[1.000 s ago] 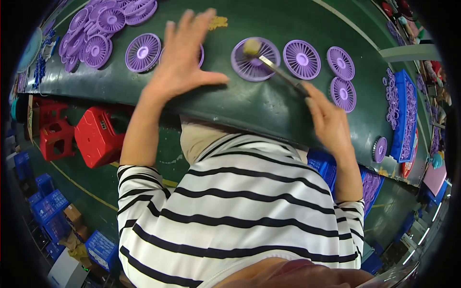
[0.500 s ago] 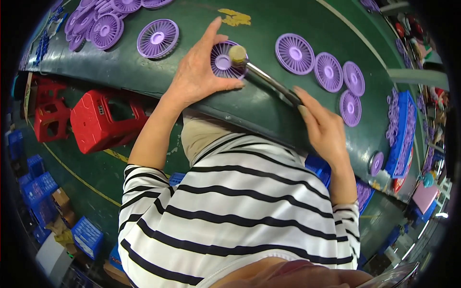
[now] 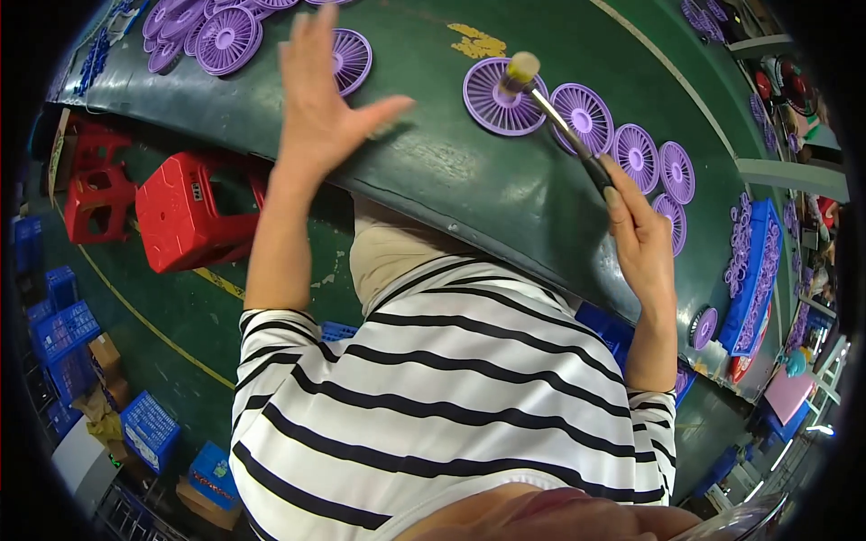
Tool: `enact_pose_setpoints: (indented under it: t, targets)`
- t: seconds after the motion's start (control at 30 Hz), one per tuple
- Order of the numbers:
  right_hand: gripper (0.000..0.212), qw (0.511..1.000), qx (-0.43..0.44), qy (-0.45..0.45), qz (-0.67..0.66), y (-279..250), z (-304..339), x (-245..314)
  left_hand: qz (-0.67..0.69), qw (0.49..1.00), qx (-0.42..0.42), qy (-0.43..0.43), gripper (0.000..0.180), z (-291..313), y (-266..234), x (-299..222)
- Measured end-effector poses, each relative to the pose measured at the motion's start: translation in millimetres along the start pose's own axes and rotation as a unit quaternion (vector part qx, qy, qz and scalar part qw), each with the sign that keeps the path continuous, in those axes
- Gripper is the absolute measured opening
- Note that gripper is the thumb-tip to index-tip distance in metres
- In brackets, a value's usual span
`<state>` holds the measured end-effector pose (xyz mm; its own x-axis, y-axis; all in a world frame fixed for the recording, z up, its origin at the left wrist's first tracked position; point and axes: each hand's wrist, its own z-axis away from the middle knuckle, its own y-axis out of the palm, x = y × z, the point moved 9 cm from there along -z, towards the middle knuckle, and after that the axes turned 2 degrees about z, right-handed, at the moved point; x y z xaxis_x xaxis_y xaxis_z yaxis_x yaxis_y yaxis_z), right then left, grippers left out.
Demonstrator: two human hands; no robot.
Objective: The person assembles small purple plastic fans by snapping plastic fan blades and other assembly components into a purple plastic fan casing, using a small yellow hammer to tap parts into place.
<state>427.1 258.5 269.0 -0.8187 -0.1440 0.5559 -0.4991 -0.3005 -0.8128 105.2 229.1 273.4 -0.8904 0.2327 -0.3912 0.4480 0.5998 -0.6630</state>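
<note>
"How do the arms stand?"

"On my feed the left forearm rises steeply from the lower edge; the left hand [image 3: 316, 117] is spread, fingers pointing away from the body and thumb out to the right, grasping nothing; it partly covers a lone spoked disc [image 3: 354, 61], and whether it touches it I cannot tell. The right forearm comes up at the right; the right hand [image 3: 642, 236] has its fingers closed around the dark grip of a mallet [image 3: 568, 131], which slants up and leftward."

"Where is the mallet's head?"

"Over the leftmost disc [image 3: 499, 117] of the right-hand group, near its hub; I cannot make out contact."

"Count for me."

"One mallet; five purple spoked discs in that group, the leftmost included, set close together on the green table [image 3: 424, 167]; one more by the left hand; one small purple disc [image 3: 704, 328] near the table's right end; a heap of purple discs [image 3: 228, 41] at the upper left, overlapping too much for me to number; one blue bin [image 3: 765, 214] of purple pieces at the right, loose purple rings [image 3: 739, 248] beside it; at least two red stools [image 3: 171, 216] below the table's edge at the left."
</note>
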Motion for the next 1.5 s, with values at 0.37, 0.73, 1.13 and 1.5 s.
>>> enact_pose_setpoints:
  t: [0.37, 0.73, 1.13, 1.5]
  targets:
    - [0.035, 0.993, 0.019, -0.111, 0.031, 33, 14, 23, -0.021, 0.987, 0.155, -0.021, 0.087, 22, 26, 1]
    - [0.035, 0.985, 0.059, -0.161, -0.011, 53, -3, 57, 0.173, 0.965, 0.122, -0.154, 0.109, 32, 28, -3]
    - [0.025, 0.989, -0.054, -0.137, 0.007, 8, 18, 13, 0.187, 0.959, 0.167, -0.131, 0.092, 30, 49, -11]
    - [0.034, 0.884, -0.34, 0.219, 0.236, -106, 165, -245, 0.151, 0.965, 0.208, 0.055, 0.091, -13, 94, -95]
